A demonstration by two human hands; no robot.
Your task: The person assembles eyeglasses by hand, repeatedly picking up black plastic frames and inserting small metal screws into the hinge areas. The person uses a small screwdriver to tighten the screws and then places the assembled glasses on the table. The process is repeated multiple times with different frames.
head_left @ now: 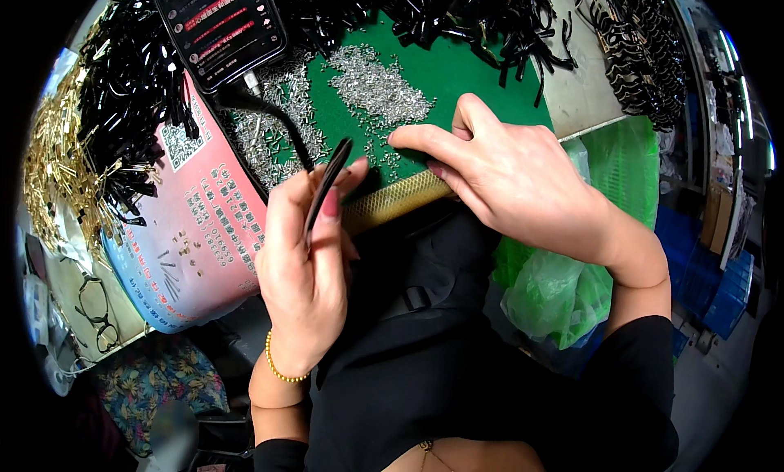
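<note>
My left hand (304,260) is closed around a small bundle of thin, dark eyeglass temples (329,178), whose curved ends stick up past the fingertips. Over the green work surface reaches my right hand (506,166). Its index finger is stretched to the edge of a pile of tiny silver metal pieces (380,84), with the thumb apart below it and nothing visible between them. A second heap of silver pieces (282,121) lies to the left, partly behind a black cable. Just below both hands runs a yellowish, mesh-patterned padded edge (400,201).
A phone (224,31) with a plugged-in cable stands at the back left. Masses of black temples (139,72) and gold ones (61,170) surround the surface. A pink and blue printed sheet (196,227) lies left; green plastic bags (563,288) hang right. Glasses (96,309) rest far left.
</note>
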